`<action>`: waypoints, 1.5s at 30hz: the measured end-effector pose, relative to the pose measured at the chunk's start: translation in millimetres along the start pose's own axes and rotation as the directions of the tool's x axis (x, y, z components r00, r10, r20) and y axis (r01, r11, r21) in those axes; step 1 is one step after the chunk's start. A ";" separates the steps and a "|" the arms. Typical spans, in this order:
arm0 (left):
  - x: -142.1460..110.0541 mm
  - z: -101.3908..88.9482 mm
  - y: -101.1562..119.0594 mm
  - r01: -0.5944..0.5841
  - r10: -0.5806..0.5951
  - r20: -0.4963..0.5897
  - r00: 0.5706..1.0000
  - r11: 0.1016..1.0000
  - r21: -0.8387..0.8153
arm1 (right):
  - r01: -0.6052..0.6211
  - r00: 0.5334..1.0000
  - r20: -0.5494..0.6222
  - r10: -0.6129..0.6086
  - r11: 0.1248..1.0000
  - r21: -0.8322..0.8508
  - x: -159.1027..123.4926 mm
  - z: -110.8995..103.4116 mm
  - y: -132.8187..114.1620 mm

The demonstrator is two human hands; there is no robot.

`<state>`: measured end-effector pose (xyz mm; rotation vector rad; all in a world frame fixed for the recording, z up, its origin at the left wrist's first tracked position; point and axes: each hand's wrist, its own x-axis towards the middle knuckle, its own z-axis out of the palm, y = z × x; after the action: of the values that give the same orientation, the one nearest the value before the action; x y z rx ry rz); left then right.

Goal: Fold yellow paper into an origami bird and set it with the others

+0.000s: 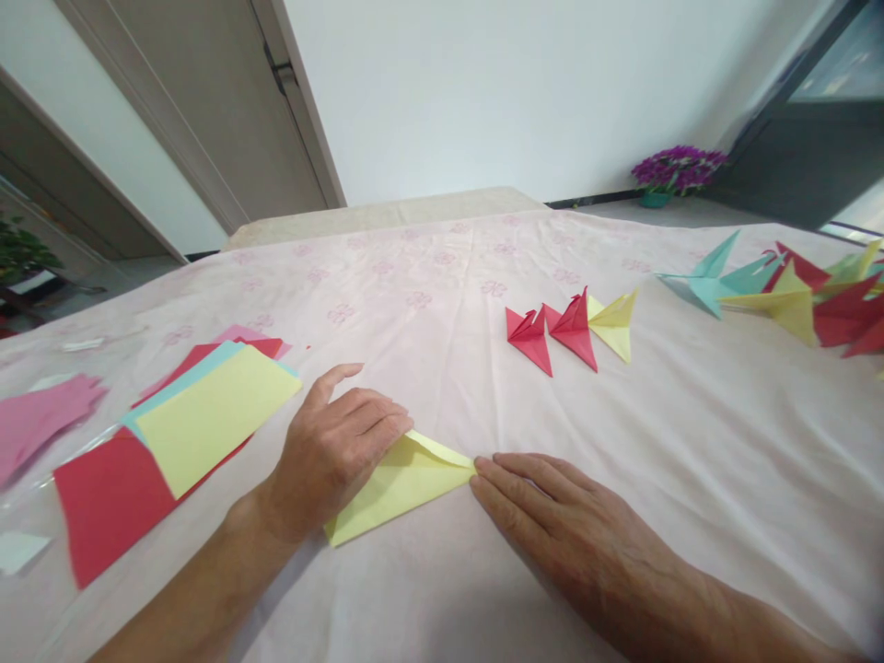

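Observation:
A yellow sheet of origami paper (407, 483), folded to a long pointed shape, lies on the cloth before me. Its upper flap stands slightly raised. My left hand (345, 447) covers the paper's left part, fingers curled over the flap's upper edge and one finger sticking out away from it; the fingertips are partly hidden. My right hand (563, 516) lies flat with outstretched fingers, their tips touching the sharp right corner of the paper.
Left of my hands lie yellow (221, 414), blue and red sheets (114, 502), with pink paper (45, 424) farther left. Red folded paper cranes (570, 331) and a yellow one (614, 322) stand beyond my right hand. More coloured cranes (787, 299) crowd the right edge.

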<state>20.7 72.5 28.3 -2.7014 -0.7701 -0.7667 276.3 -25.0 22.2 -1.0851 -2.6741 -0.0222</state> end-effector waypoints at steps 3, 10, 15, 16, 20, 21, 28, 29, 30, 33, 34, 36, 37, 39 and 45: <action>3.4 0.5 -5.6 -0.006 0.008 0.039 0.999 0.999 -0.035 | 0.007 1.000 -0.024 -0.006 1.000 0.005 0.5 2.3 0.6; 7.3 4.4 -15.9 -0.054 0.057 0.079 0.995 0.998 -0.034 | 0.013 1.000 -0.019 -0.014 0.999 -0.033 1.8 -0.5 0.4; 1.6 6.0 -14.9 -0.069 0.068 0.055 0.996 0.997 0.031 | 0.009 0.999 -0.033 -0.009 1.000 0.000 -0.1 1.5 0.9; -0.6 6.0 -14.2 -0.066 0.064 0.052 0.997 0.997 0.042 | 0.010 0.999 -0.035 -0.010 1.000 0.009 -0.3 2.1 1.0; -10.2 7.1 -11.6 -0.063 0.062 0.022 0.998 0.996 0.068 | 0.010 0.999 -0.037 -0.010 1.000 -0.003 -0.5 3.0 0.6; -12.6 7.7 -11.3 -0.071 0.070 0.023 0.997 0.995 0.071 | 0.009 0.999 -0.031 -0.009 1.000 -0.013 -0.5 2.8 0.4; -23.2 8.9 -10.3 -0.154 0.147 0.148 0.978 0.987 0.035 | 0.011 1.000 -0.026 -0.012 0.999 -0.039 -1.4 0.7 0.7; -23.8 8.1 -10.1 -0.172 0.168 0.153 0.974 0.985 0.016 | 0.011 1.000 -0.029 -0.012 0.999 -0.041 -1.4 0.6 1.0; -24.4 7.1 -9.9 -0.189 0.187 0.148 0.971 0.982 -0.005 | 0.011 0.999 -0.031 -0.012 0.999 -0.043 -1.4 0.6 1.2; -26.1 4.4 -9.8 -0.205 0.212 0.090 0.973 0.976 -0.078 | 0.012 0.999 -0.032 -0.014 0.999 -0.049 -1.1 1.2 1.6; -26.8 3.8 -10.1 -0.200 0.207 0.071 0.976 0.975 -0.101 | 0.014 1.000 -0.028 -0.015 0.999 -0.046 -1.0 1.8 1.7; -28.0 3.3 -11.4 -0.190 0.197 0.052 0.979 0.974 -0.128 | 0.015 1.000 -0.013 -0.015 0.999 -0.035 -1.1 3.7 1.9; -28.4 3.3 -12.3 -0.186 0.194 0.051 0.980 0.974 -0.130 | 0.017 1.000 -0.005 -0.017 0.999 -0.028 -1.3 4.7 2.0; -28.7 3.6 -13.9 -0.174 0.182 0.054 0.982 0.977 -0.123 | 0.017 1.000 0.007 -0.017 1.000 -0.019 -2.1 6.6 2.3; -29.2 6.2 -14.7 -0.145 0.155 0.104 0.982 0.984 -0.101 | 0.026 1.000 0.014 -0.025 0.999 -0.032 -4.1 5.9 2.4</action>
<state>-5.9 74.5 8.4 -2.8670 -0.5573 -0.6358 279.4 -25.4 15.3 -1.0645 -2.7086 -0.0631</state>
